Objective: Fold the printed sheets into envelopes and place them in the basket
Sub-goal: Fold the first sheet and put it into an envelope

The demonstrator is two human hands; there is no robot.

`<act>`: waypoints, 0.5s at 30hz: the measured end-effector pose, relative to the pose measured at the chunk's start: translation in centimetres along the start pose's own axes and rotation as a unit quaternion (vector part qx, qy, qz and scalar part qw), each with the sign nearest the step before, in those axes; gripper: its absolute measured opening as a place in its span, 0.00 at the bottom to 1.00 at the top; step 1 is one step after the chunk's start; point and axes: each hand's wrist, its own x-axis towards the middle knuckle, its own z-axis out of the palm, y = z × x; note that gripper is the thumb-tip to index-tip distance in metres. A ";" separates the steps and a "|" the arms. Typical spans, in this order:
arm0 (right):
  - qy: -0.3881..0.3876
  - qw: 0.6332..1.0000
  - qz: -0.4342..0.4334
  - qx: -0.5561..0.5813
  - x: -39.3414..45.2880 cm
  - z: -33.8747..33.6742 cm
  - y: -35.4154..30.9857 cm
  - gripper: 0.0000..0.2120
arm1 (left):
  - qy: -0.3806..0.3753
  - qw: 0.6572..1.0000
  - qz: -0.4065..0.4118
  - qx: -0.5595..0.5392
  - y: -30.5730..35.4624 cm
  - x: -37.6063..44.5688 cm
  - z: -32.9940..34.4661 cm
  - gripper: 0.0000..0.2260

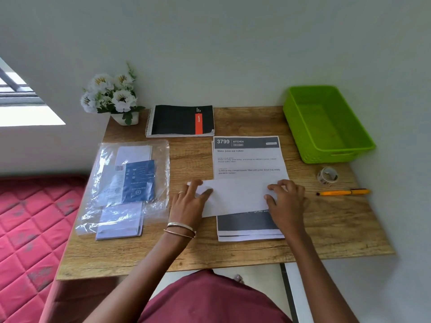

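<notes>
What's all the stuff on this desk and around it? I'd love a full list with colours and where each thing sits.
Printed sheets: small stack, white with grey header, centre of table.
Folded white paper: one, lying across the stack, under both hands.
Basket: one, green, far right corner, nothing visible inside.
Notebook: one, black with red band, spiral-bound, far centre.
Flower pot: one, white flowers, far left corner.
Plastic bag: one, clear, left side, holding white envelopes and a blue card.
Tape roll: one, clear, right of the stack.
Pen: one, orange, right edge.
Table: one, wood-grain.
Mattress: one, red quilted, left.
Left hand: on the paper's left end.
Right hand: on its right end.
</notes>
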 end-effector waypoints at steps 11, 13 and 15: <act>-0.016 0.997 -0.065 0.048 0.1 0.1 1.9 0.11 | -0.076 0.990 -0.121 0.021 3.3 0.7 -0.4 0.19; 0.003 0.992 -0.050 0.115 0.8 -0.9 3.3 0.11 | -0.061 0.989 -0.134 0.009 4.7 0.9 -0.5 0.18; 0.071 0.991 -0.002 0.117 1.6 -2.2 5.0 0.11 | -0.037 0.992 -0.115 -0.020 6.3 1.2 -0.6 0.16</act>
